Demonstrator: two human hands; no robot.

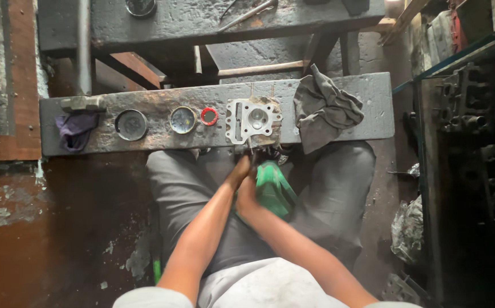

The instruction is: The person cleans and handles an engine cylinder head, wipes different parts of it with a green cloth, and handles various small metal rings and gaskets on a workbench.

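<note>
On the grimy table [338,91] lie, from the left, a purple rag [76,130], two round metal discs [131,125], a small red ring [209,116], a silvery cylinder head [253,120] and a grey rag [324,108]. Just below the cylinder head, over the person's lap, the left hand [240,170] reaches up to the table's near edge; whether it grips anything cannot be told. The right hand [248,199] lies just beside it, clenched on a green cloth [273,188], which spreads to that hand's right.
</note>
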